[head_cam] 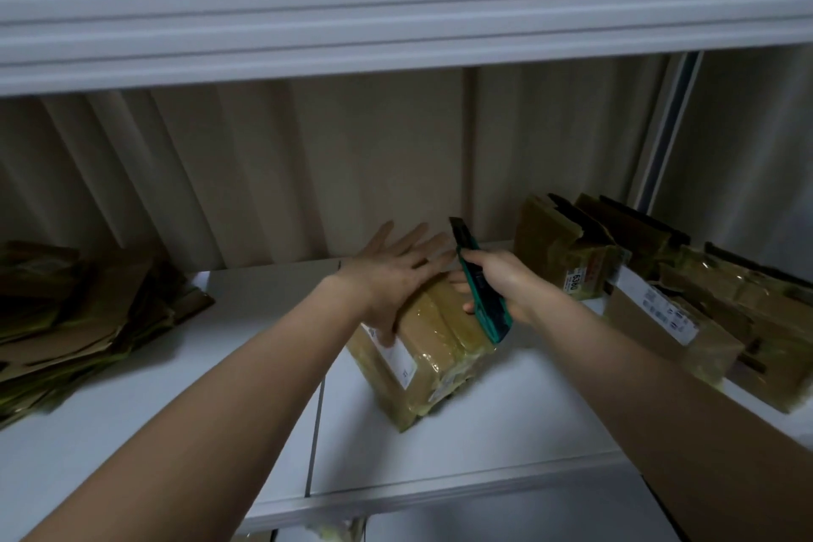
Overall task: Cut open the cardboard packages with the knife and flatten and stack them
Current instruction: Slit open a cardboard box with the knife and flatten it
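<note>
A taped cardboard package (429,348) with a white label stands tilted on the white shelf (462,444), in the middle. My left hand (396,273) lies flat on its top left side, fingers straight and spread. My right hand (497,282) grips a green utility knife (481,290) just above the package's right top edge, with the dark blade end pointing up and away. At the far left lies a stack of flattened cardboard (75,330).
Several taped cardboard packages (686,304) crowd the right end of the shelf, some with torn tops. A white shelf beam (396,13) crosses overhead. A beige ribbed wall (308,167) closes the back. The shelf's front edge runs below my arms.
</note>
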